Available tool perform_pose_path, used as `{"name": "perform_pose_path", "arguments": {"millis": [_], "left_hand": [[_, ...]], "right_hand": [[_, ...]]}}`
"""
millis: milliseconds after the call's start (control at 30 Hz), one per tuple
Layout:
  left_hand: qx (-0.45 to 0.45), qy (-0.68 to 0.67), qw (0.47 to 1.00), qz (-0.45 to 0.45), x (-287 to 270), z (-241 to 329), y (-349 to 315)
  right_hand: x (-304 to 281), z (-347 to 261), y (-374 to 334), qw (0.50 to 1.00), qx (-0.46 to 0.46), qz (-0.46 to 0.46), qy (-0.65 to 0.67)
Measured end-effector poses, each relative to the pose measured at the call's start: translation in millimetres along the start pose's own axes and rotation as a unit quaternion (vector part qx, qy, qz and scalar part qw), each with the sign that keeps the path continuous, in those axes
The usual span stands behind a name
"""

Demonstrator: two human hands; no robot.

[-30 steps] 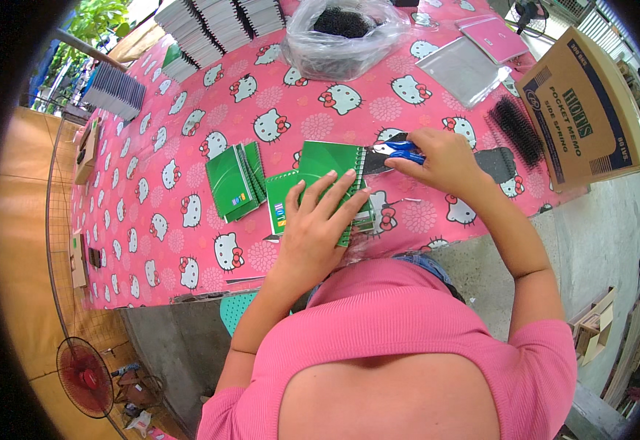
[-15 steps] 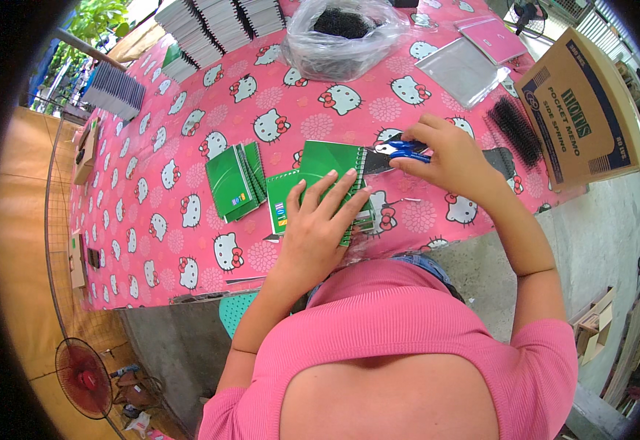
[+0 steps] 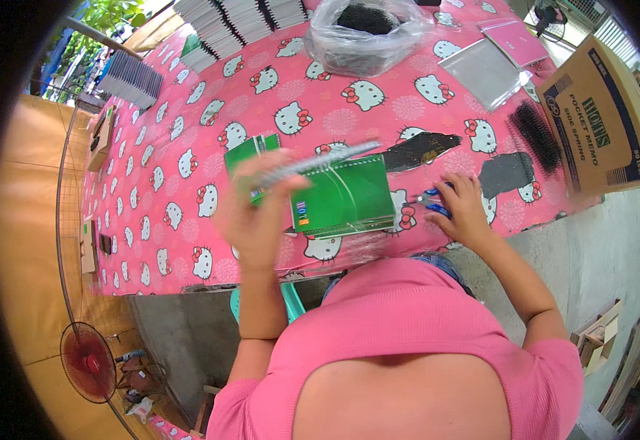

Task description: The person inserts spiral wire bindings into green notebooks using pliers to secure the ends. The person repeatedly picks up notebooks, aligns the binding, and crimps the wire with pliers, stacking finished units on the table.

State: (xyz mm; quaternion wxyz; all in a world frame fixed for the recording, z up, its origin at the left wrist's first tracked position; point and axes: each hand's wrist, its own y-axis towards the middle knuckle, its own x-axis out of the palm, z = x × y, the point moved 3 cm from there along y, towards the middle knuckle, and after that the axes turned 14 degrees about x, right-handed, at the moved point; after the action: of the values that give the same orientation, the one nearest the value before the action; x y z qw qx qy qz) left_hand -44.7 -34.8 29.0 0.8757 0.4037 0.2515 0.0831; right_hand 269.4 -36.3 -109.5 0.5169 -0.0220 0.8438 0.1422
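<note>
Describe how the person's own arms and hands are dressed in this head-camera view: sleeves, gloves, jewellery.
Both forearms are bare and enter from the lower edge. The left hand and right hand wear no gloves; the left is motion-blurred, so rings cannot be ruled out. No watch or bracelet shows. A pink ribbed knit top with short sleeves ends at the upper arms.

Bright daylight, fisheye edges, motion-blurred left hand point(image 3: 257, 216)

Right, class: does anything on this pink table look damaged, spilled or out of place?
Yes: two dark patches break the pink patterned tablecloth near the black spiral coils, like worn-through or torn spots. Nothing looks spilled.
</note>
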Motion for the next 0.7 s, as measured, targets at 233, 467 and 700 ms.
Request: {"name": "perform_pose_path", "arguments": {"millis": [233,467,700], "left_hand": [[-0.041,0.202,0.973,0.103,-73.3,-70.5,53.8],[-0.071,0.455,0.823,-0.333,-41.8,-206.9,5.7],[-0.215,0.288,0.903,-0.237,-44.8,-249.7,-43.5]], "right_hand": [[22.6,13.4,61.6,0.995,0.042,0.027,0.085],[43.9,11.3,124.3,0.99,0.047,-0.032,0.126],[-32.0,-14.4,288.9,0.97,-0.002,0.171,0.171]]}}
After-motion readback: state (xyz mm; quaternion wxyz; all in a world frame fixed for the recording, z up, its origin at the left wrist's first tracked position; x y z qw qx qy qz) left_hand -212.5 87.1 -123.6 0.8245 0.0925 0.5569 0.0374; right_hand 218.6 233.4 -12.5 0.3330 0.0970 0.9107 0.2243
